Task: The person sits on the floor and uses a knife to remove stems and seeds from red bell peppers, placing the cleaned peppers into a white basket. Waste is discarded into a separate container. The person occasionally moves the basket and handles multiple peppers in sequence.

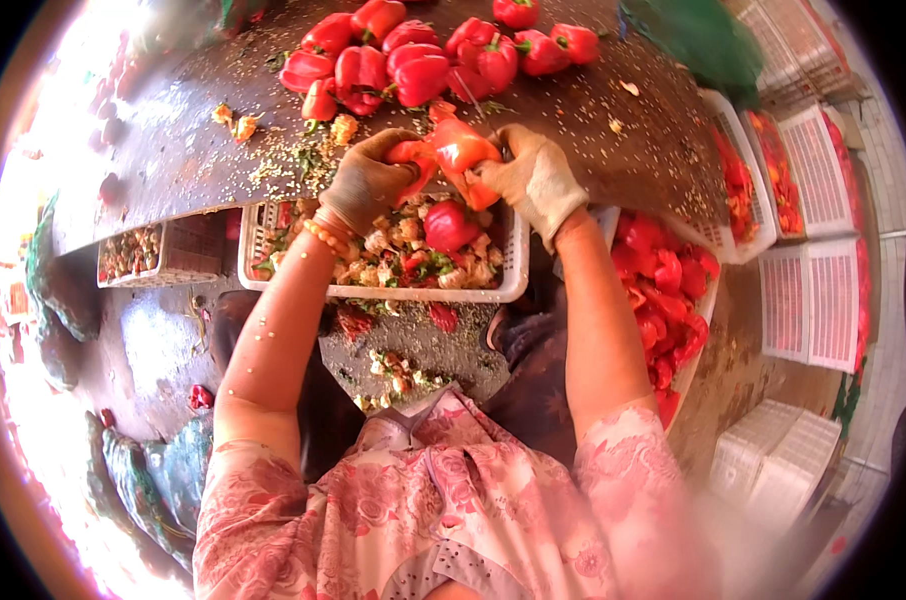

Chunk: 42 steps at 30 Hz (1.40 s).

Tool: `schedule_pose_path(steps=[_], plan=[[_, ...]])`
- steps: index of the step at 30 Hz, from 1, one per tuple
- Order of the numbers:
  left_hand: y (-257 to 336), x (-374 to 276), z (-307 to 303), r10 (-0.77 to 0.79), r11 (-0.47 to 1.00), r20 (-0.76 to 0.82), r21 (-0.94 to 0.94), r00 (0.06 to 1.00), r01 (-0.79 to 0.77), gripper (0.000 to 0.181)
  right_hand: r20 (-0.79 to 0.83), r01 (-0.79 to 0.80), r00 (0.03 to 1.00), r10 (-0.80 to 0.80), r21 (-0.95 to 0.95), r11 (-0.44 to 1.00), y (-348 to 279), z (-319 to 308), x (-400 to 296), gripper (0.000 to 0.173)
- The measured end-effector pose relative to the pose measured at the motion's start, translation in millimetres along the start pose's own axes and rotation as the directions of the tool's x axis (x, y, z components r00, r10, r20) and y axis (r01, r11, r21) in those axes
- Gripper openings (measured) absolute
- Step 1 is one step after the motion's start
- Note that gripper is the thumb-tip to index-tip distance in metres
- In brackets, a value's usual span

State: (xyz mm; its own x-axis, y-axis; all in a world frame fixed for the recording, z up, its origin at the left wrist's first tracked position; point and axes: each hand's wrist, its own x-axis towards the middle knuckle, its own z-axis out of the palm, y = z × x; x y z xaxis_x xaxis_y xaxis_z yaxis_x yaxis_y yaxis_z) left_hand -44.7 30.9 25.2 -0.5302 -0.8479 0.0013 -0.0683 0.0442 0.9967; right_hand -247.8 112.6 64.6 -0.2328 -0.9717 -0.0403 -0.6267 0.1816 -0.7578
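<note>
My left hand [370,178], in a worn glove, grips the left part of an opened red bell pepper [459,146]. The right part of that pepper is in my gloved right hand [532,171]. A thin blade [469,91] points up and away from my right hand; its handle is hidden. Just beyond my hands, a pile of whole red bell peppers [415,73] lies on the table. Below them, a white plastic crate [382,292] holds pepper cores with seeds and a dark red pepper piece [448,226].
Seeds and several cores [343,129] are scattered on the dark tabletop [595,154]. Cut red peppers [659,285] fill a container beside my right arm. More crates [809,300] stand at the far right, and another crate of cores [190,251] sits under the table at left. Green mesh sacks [153,472] lie at lower left.
</note>
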Motion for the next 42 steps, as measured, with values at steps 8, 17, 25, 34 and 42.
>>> schedule_pose_path(steps=[8,17,25,34,42], plan=[[18.1,-1.0,13.7,-0.052,0.833,0.352,-0.501,0.935,0.236,0.039,0.027,-0.042,0.999,0.035,0.388,0.921,29.0,-112.6,-82.8,0.026],[-5.8,27.8,115.6,-0.081,0.829,0.217,-0.528,0.973,0.187,0.024,-0.512,-0.095,0.695,0.505,0.631,0.770,167.8,-230.7,-263.0,0.025],[-19.7,-12.4,287.8,0.144,0.608,0.787,0.408,0.600,-0.681,0.061,-0.680,-0.515,0.693,0.240,-0.234,0.824,270.2,-203.4,-266.7,0.026],[-66.5,1.7,187.0,-0.085,0.880,0.571,0.428,0.817,-0.208,0.025,-0.546,-0.441,0.537,0.643,0.468,0.766,326.7,-195.7,-241.9,0.039],[-132.9,-50.9,27.5,-0.072,0.729,-0.118,0.671,0.990,0.133,0.022,-0.711,-0.417,0.670,0.214,-0.122,0.901,383.0,-143.2,-205.2,0.054]])
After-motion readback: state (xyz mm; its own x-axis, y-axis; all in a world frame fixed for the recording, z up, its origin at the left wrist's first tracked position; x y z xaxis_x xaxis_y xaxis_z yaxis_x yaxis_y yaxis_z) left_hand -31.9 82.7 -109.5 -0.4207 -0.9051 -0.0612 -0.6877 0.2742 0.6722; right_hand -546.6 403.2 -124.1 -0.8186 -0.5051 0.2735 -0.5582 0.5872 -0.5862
